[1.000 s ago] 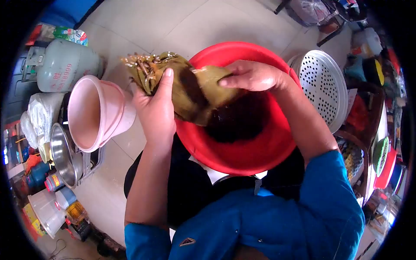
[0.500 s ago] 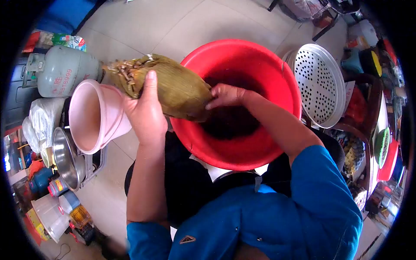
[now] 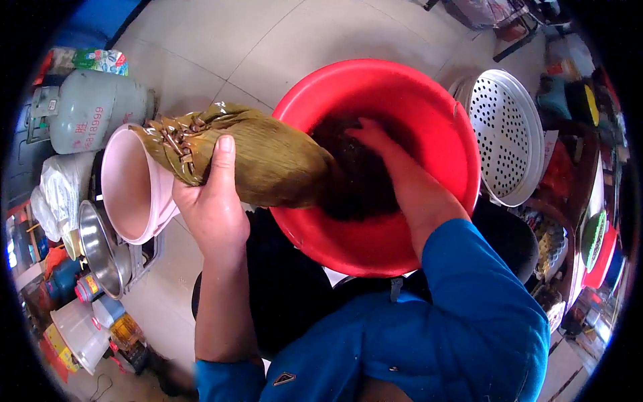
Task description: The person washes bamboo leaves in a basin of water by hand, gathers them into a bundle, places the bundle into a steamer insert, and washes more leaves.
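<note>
My left hand point(image 3: 218, 204) holds a bundle of olive-brown leaves point(image 3: 268, 157) from below, thumb on top. The bundle's knotted stem end points left over the pink bucket, and its other end reaches over the rim of a large red tub point(image 3: 442, 157). Inside the tub is a dark mass point(image 3: 365, 174), too dark to make out. My right hand point(image 3: 370, 136) is in the tub over this mass, apart from the bundle, its fingers spread and partly lost in shadow.
A pink bucket point(image 3: 127, 187), a steel bowl point(image 3: 100, 248) and a grey gas cylinder point(image 3: 100, 110) stand on the left. White perforated trays point(image 3: 502, 134) lean at the right of the tub, beside a crowded shelf.
My right hand has left the bundle's end and moved right, into the tub. The bundle and my left hand have shifted slightly down and left in the view.
</note>
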Available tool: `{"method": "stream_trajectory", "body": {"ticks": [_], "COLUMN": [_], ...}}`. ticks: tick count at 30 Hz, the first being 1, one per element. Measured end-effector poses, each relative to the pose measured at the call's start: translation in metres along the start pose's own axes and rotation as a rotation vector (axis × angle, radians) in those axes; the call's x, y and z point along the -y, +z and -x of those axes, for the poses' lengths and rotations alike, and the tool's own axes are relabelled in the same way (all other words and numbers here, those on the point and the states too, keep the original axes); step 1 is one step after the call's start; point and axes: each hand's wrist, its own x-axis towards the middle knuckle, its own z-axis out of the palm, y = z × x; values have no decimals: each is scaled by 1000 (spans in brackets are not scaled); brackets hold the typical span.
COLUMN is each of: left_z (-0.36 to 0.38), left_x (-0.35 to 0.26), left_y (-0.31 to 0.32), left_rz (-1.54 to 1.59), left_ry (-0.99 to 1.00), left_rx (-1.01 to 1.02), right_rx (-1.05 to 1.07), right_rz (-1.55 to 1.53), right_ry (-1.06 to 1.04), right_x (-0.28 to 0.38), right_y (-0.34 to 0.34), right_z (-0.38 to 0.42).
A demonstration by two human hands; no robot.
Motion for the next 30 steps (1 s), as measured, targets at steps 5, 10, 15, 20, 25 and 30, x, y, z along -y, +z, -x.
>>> {"method": "stream_trajectory", "body": {"ticks": [5, 10, 15, 20, 25, 30], "left_z": [-3, -6, -6, 5, 11, 4], "left_x": [4, 9, 11, 5, 6, -1], "left_y": [5, 12, 21, 26, 25, 25], "left_rz": [64, 91, 175, 249, -103, 141], "left_ry": [11, 31, 14, -61, 242, 189], "left_rx": [0, -13, -84, 53, 151, -102], "right_rx": [59, 94, 631, 587, 574, 544], "right_rz": [167, -254, -28, -360, -394, -352], "right_ry": [63, 48, -77, -219, -328, -352], "right_x": [-19, 43, 196, 252, 251, 175], "right_y": [-9, -46, -113, -74, -62, -21], "right_z": [10, 18, 76, 101, 91, 77]}}
